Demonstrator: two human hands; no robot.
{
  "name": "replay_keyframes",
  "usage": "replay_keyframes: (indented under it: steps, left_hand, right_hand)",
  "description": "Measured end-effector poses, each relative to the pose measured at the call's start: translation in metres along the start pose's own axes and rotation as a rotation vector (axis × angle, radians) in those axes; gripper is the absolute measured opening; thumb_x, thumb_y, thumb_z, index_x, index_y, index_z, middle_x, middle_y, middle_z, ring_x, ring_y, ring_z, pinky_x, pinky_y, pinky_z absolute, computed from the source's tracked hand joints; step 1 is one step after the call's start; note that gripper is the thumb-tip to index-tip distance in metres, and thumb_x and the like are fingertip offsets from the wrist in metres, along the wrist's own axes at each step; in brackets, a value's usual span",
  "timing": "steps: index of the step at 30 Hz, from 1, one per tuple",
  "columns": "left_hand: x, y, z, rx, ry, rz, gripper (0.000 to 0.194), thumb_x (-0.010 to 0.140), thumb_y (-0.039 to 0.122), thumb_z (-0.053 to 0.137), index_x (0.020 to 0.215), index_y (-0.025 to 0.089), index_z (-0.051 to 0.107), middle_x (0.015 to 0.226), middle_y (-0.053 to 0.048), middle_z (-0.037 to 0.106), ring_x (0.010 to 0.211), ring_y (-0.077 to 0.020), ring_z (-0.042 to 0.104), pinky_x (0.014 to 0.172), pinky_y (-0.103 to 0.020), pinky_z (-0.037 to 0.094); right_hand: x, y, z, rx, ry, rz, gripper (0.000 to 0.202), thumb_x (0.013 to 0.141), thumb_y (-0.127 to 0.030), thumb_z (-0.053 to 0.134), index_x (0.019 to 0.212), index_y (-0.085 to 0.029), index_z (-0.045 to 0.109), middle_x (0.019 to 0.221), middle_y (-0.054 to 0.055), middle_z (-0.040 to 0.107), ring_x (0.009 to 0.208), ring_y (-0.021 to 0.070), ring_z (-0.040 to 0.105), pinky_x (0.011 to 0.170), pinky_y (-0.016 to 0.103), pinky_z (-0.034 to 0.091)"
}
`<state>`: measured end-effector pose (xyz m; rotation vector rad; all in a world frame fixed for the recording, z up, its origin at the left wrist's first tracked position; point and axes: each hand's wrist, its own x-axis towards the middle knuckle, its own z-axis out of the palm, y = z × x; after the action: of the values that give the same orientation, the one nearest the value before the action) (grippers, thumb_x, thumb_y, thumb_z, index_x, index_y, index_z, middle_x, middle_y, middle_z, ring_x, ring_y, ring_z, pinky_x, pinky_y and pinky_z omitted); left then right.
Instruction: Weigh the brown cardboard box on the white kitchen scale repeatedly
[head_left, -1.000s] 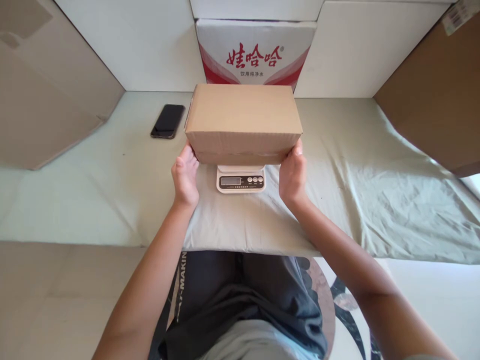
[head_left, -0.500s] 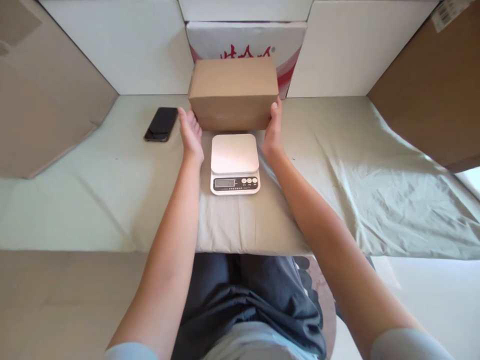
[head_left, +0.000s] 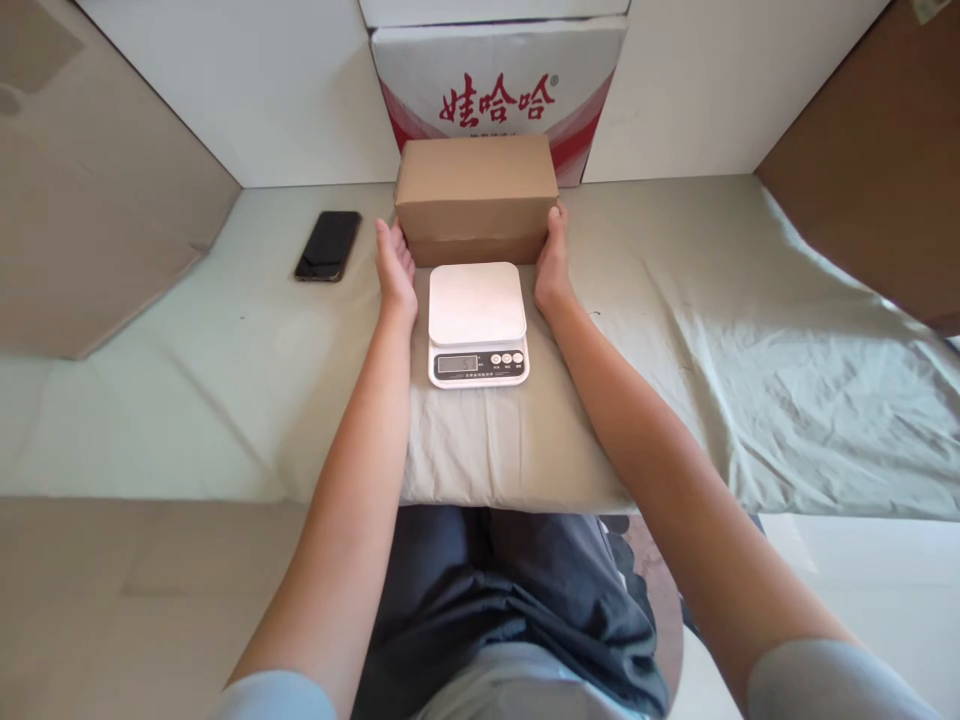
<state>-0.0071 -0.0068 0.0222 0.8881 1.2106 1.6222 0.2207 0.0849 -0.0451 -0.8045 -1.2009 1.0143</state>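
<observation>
A closed brown cardboard box (head_left: 476, 200) is held between my two hands, just behind a white digital kitchen scale (head_left: 478, 305). My left hand (head_left: 395, 262) presses on the box's left end, its thumb up and its other fingers partly hidden. At the right end, my right hand (head_left: 553, 258) grips the lower corner, thumb on the front edge and fingers out of sight behind. The box's lower edge is at cloth level; whether it fully rests there I cannot tell. Nothing lies on the scale's platform, and its small display is too faint to read.
A black smartphone (head_left: 328, 245) lies left of my left hand on the pale green cloth (head_left: 247, 400). Behind the box stands a white carton with red lettering (head_left: 499, 100). Large brown cardboard boxes flank both sides, on the left (head_left: 97, 200) and on the right (head_left: 870, 170).
The box has come down in front of the white carton, uncovering more of its red lettering. Both hands moved down with it. The camera view has shifted slightly.
</observation>
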Motion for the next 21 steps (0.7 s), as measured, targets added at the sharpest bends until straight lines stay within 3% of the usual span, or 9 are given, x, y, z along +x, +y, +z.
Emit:
replay_keyframes:
  steps: [5,9,14,17,19,21]
  left_hand:
    - [0.010,-0.009,-0.003,-0.001,0.017,0.003,0.083,0.118,0.065,0.006,0.169,0.016,0.048,0.182,-0.004,0.049,0.166,-0.0140,0.048,0.143,-0.038,0.031]
    - [0.019,-0.019,-0.007,0.013,0.021,0.008,0.080,0.117,0.067,0.011,0.168,0.020,0.051,0.180,-0.001,0.052,0.167,-0.0153,0.047,0.144,-0.040,0.028]
    - [0.026,-0.028,-0.008,-0.007,0.016,0.048,0.090,0.108,0.085,0.021,0.163,0.023,0.058,0.176,0.001,0.058,0.167,-0.0190,0.047,0.144,-0.045,0.027]
    - [0.025,-0.029,-0.007,-0.016,0.020,0.055,0.087,0.110,0.081,0.020,0.163,0.022,0.057,0.175,0.001,0.059,0.168,-0.0180,0.045,0.145,-0.045,0.025]
    - [0.023,-0.027,-0.008,-0.020,0.025,0.060,0.085,0.113,0.074,0.017,0.169,0.019,0.051,0.179,-0.001,0.054,0.168,-0.0168,0.044,0.145,-0.044,0.025]
    - [0.019,-0.025,-0.009,-0.021,0.036,0.061,0.084,0.115,0.069,0.015,0.173,0.015,0.044,0.184,-0.004,0.047,0.170,-0.0164,0.043,0.145,-0.041,0.026]
  right_hand:
    - [0.001,0.002,-0.002,0.051,0.039,0.034,0.090,0.080,-0.107,0.049,0.149,-0.050,0.056,0.171,-0.010,0.059,0.176,0.0268,0.037,0.149,0.057,0.036]
    - [0.005,0.007,-0.005,-0.002,0.015,0.039,0.096,0.082,-0.109,0.042,0.154,-0.047,0.054,0.174,-0.007,0.057,0.180,0.0276,0.028,0.151,0.060,0.031]
    - [0.009,0.011,-0.008,-0.047,-0.021,0.025,0.095,0.083,-0.109,0.035,0.154,-0.049,0.056,0.175,-0.010,0.055,0.183,0.0237,0.019,0.154,0.058,0.023]
    - [0.007,0.009,-0.009,-0.066,-0.009,0.028,0.095,0.086,-0.107,0.033,0.158,-0.049,0.052,0.178,-0.013,0.052,0.181,0.0212,0.022,0.154,0.055,0.024]
    - [0.005,0.009,-0.012,-0.053,0.027,0.019,0.088,0.090,-0.103,0.035,0.160,-0.052,0.047,0.179,-0.017,0.049,0.178,0.0200,0.029,0.152,0.056,0.026]
    - [0.004,0.010,-0.017,-0.074,-0.021,-0.019,0.078,0.094,-0.099,0.032,0.157,-0.056,0.049,0.177,-0.020,0.050,0.178,0.0200,0.029,0.152,0.060,0.026]
